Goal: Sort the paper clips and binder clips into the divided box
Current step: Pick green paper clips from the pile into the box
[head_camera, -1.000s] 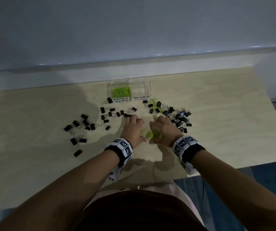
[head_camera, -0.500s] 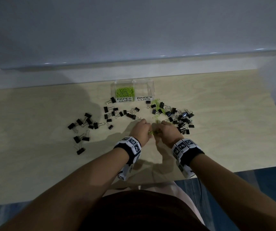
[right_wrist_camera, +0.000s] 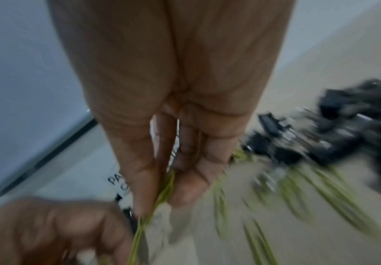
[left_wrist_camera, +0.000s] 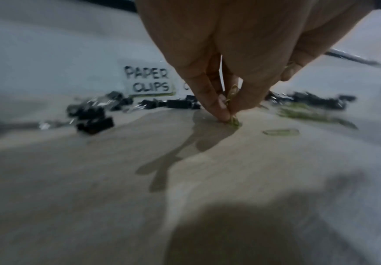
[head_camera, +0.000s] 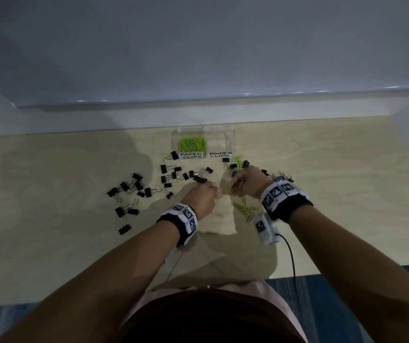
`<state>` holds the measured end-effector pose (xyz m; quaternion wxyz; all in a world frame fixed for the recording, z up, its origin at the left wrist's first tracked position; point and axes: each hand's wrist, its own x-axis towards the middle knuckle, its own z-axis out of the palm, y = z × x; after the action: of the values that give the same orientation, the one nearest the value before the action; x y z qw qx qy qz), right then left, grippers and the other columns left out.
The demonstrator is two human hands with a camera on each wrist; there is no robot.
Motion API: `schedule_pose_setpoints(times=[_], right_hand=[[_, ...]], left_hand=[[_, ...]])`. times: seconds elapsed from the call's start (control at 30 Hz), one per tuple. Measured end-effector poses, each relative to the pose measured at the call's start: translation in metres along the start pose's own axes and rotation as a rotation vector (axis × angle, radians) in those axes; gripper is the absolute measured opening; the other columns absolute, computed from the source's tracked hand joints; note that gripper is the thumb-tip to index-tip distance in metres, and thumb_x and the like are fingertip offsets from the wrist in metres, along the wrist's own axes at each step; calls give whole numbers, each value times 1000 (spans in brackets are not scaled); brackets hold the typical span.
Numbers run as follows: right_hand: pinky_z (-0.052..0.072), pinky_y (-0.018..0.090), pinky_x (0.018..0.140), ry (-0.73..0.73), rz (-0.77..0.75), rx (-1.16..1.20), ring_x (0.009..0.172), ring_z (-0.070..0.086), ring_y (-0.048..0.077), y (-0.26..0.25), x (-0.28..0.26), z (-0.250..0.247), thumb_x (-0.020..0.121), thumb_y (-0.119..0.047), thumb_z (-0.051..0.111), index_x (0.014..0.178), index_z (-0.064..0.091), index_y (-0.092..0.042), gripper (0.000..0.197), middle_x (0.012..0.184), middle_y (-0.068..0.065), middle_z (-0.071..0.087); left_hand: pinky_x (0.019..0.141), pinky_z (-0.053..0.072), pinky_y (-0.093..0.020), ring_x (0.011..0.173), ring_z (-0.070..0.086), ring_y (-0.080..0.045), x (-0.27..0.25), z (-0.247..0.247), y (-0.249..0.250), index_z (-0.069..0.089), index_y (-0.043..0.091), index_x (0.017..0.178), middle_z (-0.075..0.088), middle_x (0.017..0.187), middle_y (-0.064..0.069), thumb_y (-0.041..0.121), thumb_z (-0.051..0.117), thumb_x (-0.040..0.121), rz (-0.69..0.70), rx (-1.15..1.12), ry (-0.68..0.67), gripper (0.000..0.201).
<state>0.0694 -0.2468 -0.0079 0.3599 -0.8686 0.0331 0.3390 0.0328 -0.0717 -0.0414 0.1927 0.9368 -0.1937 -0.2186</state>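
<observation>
A clear divided box [head_camera: 230, 142] stands at the table's far middle; its left cell, labelled PAPER CLIPS [left_wrist_camera: 148, 80], holds green paper clips [head_camera: 192, 144], and the BINDER CLIPS cell looks bare. My left hand [head_camera: 202, 195] pinches green paper clips [left_wrist_camera: 231, 100] against the table, fingertips [left_wrist_camera: 222, 114] down. My right hand [head_camera: 244, 181] pinches a bunch of green paper clips [right_wrist_camera: 164, 190] just right of it. Loose green clips [head_camera: 244, 209] lie under my right wrist. Black binder clips lie left [head_camera: 134, 186], middle [head_camera: 186, 174] and right [right_wrist_camera: 343, 136].
More green paper clips [head_camera: 238, 162] mix with binder clips just in front of the box. A wall runs behind the table. The table's near edge [head_camera: 322, 274] is close to my body, and a cable [head_camera: 291, 256] hangs from my right wrist camera.
My right hand has moved up and to the right, away from the left one, taking green clips with it and uncovering loose ones on the table. The left hand has stayed low.
</observation>
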Motion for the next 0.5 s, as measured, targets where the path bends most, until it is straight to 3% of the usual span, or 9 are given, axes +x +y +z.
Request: schedule_pose_setpoints(times=[0.13,0.2,0.33,0.43,0.5], right_hand=[[56,24,65,-149,-6,-139,65,67,13,-48,13,-33,74,-1,74,82,71,-6,10,80,7,72],[56,24,65,-147,-24,-128,69,69,14,-70,21,-48,73,-3,74,84,71,-7,12,79,4,73],[57,22,62,35,-122,-16,70,69,15,-111,46,-52,74,1,73,87,72,-3,13,79,7,72],[57,25,69,177,-168,-21,77,69,17,-128,69,-34,73,0,73,84,74,-7,13,83,7,73],[55,23,74,201,-174,-96,84,67,17,-130,78,-20,75,-4,72,92,73,-8,17,94,7,72]], left_hand=[[77,49,-26,79,56,-13,-9,-15,-19,68,7,97,67,98,-6,8,61,81,-139,-254,90,18],[73,49,-24,78,58,-12,-14,-28,-29,68,7,99,68,96,-4,8,64,80,-180,-327,113,19],[70,51,-23,73,60,-13,-21,-62,-47,70,10,96,67,84,-2,7,67,80,-195,-390,200,17],[64,48,-15,70,59,-10,-17,-89,-56,69,10,93,64,82,0,6,68,80,-163,-397,284,14],[63,49,-11,71,60,-13,-11,-105,-58,68,9,91,65,83,-2,5,68,80,-138,-399,320,12]])
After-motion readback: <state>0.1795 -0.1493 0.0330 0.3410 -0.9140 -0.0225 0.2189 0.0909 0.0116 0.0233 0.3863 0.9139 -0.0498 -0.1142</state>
